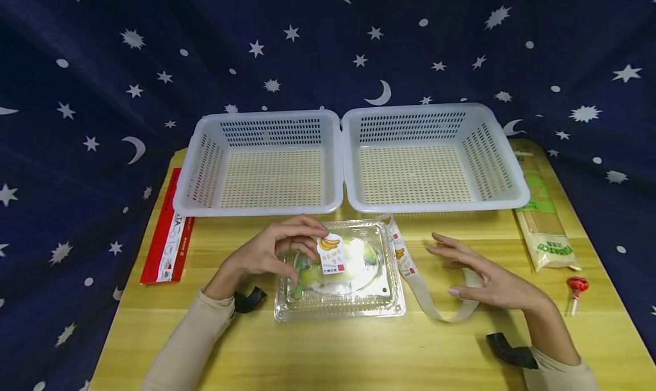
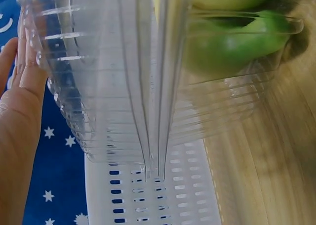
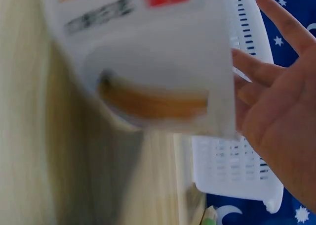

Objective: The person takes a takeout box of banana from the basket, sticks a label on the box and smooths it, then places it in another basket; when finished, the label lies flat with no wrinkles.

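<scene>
Two white baskets (image 1: 256, 211) stood along the far edge of the surface (image 1: 369, 351); nearer, between its left and right edges, lay a clear container (image 1: 353, 310) of green produce (image 2: 237, 42), with a red packet (image 1: 166, 243) by the left edge and a green-banded packet (image 1: 544, 220) by the right. The left hand (image 1: 269, 246) arched over the container's left side, thumb and fingers well parted, gripping nothing, its fingertips close to a banana label (image 1: 333, 260); the right hand (image 1: 494, 277) spread its fingers beside a label strip (image 1: 405, 260), whether holding it cannot be told, and a lollipop (image 1: 577, 284) lay near the right edge.
</scene>
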### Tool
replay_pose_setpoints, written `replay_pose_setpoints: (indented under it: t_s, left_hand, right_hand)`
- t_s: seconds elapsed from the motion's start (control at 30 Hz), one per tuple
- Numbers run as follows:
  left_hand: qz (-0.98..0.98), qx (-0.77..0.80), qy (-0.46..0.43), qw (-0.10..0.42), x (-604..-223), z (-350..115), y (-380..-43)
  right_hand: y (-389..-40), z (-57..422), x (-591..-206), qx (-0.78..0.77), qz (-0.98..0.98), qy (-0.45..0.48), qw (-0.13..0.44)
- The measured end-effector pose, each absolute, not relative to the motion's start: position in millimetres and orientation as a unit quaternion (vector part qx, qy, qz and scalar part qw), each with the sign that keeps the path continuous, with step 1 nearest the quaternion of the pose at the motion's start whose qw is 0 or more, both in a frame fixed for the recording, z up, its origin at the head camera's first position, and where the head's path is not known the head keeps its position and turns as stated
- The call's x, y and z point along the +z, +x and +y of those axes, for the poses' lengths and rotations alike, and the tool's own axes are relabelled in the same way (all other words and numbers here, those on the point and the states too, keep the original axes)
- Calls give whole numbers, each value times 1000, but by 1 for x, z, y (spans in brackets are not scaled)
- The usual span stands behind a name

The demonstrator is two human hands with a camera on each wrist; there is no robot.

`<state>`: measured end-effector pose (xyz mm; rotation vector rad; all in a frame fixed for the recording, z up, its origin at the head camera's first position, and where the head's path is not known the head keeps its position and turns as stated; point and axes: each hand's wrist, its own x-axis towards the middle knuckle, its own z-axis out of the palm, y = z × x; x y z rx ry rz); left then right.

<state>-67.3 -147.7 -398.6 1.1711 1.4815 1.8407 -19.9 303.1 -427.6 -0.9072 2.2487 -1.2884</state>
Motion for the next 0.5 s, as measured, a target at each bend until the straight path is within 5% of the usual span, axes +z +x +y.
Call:
replay_pose_setpoints:
  t_s: [0.27, 0.5]
  left_hand:
    - [558, 665, 420, 266, -397, -145, -65]
    - [558, 660, 424, 270, -399, -143, -64]
  right_hand:
    - [-26, 275, -424, -512, 760, -380, 127]
    - [-36, 242, -433, -563, 710, -403, 127]
